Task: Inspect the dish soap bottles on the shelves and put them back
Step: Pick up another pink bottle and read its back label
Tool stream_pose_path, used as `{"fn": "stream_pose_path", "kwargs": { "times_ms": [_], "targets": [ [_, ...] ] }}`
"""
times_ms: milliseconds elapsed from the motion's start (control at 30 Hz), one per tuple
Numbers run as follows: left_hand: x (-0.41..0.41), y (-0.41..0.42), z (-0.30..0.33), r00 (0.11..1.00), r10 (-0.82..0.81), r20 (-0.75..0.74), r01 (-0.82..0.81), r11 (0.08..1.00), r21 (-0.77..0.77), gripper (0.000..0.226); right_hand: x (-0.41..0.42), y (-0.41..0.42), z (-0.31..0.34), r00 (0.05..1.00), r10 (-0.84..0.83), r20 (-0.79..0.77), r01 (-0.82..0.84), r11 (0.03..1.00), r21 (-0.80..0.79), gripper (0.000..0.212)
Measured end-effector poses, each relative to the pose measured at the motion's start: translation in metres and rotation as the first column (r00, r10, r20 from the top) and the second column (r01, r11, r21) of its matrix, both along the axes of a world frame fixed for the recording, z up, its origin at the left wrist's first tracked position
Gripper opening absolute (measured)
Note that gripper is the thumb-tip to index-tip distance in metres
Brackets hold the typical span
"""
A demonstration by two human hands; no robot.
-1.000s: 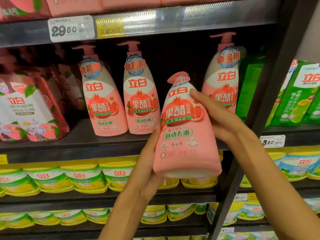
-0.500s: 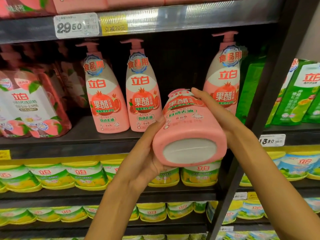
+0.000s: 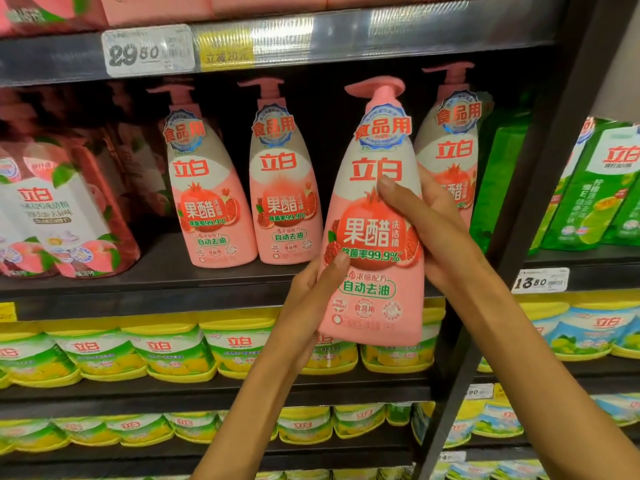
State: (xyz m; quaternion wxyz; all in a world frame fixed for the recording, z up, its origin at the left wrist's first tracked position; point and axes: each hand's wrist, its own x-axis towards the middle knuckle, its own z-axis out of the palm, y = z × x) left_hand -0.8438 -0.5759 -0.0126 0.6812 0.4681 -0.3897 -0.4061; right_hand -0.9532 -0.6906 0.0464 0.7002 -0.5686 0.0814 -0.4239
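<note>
Both hands' fingers [image 3: 398, 199] wrap the upright pink bottle [image 3: 374, 299].

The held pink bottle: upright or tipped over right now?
Upright. The pink bottle has its pump on top, base down and front label readable, gripped by the left hand and right hand.

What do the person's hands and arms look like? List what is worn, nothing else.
Both forearms are bare up to the frame edge: no sleeves, gloves, watch or bracelet in view. The left hand and right hand show no rings on the visible fingers, and the nails that show are short and unpainted.
</note>
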Motion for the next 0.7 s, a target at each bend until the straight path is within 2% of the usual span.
{"fn": "stream_pose_path", "kwargs": {
  "times_ms": [33,133,200,300,400,433,500,533,600,667,700],
  "targets": [
    [0.000,-0.002,-0.002,0.999,0.036,0.013,-0.036,0.999,-0.010,0.038,0.000,0.003,-0.002,0.999,-0.042,0.029,0.043,0.999,-0.020,0.062],
    [-0.006,-0.007,-0.006,0.992,0.113,0.065,-0.111,0.994,-0.020,0.056,-0.001,0.010,-0.004,0.982,-0.175,0.066,0.182,0.974,-0.137,0.070],
    [-0.008,-0.011,-0.010,0.989,0.139,0.040,-0.137,0.989,-0.060,0.059,-0.003,0.010,-0.005,0.981,-0.185,0.058,0.192,0.964,-0.186,0.068],
    [-0.002,-0.014,-0.014,0.994,0.102,-0.049,-0.107,0.988,-0.108,0.057,-0.010,0.005,-0.003,0.996,-0.041,0.077,0.053,0.985,-0.162,0.071],
    [0.000,-0.015,-0.019,0.997,-0.049,-0.059,0.045,0.996,-0.079,0.055,-0.011,0.004,0.000,0.992,0.117,0.053,-0.114,0.992,-0.052,0.097],
    [-0.002,-0.016,-0.022,0.996,-0.066,-0.059,0.063,0.996,-0.060,0.053,-0.010,0.004,-0.002,0.984,0.165,0.063,-0.164,0.986,-0.023,0.095],
    [-0.008,-0.017,-0.022,0.998,-0.026,-0.053,0.025,1.000,-0.017,0.052,-0.009,0.005,-0.006,0.981,0.172,0.092,-0.169,0.985,-0.041,0.071],
    [-0.008,-0.018,-0.022,0.999,0.033,-0.019,-0.033,0.999,-0.010,0.056,-0.009,0.007,-0.007,0.986,0.129,0.105,-0.124,0.991,-0.053,0.062],
    [-0.008,-0.018,-0.020,0.976,0.153,0.154,-0.137,0.984,-0.114,0.071,-0.007,0.011,-0.009,0.995,-0.029,0.092,0.038,0.995,-0.094,0.065],
    [-0.011,-0.017,-0.023,0.920,0.150,0.362,-0.077,0.975,-0.207,0.082,-0.006,0.014,-0.011,0.979,-0.196,0.057,0.204,0.956,-0.209,0.076],
    [-0.013,-0.017,-0.025,0.892,0.115,0.438,-0.033,0.981,-0.190,0.091,-0.006,0.018,-0.012,0.961,-0.273,0.050,0.275,0.917,-0.288,0.078]
  ]
}}
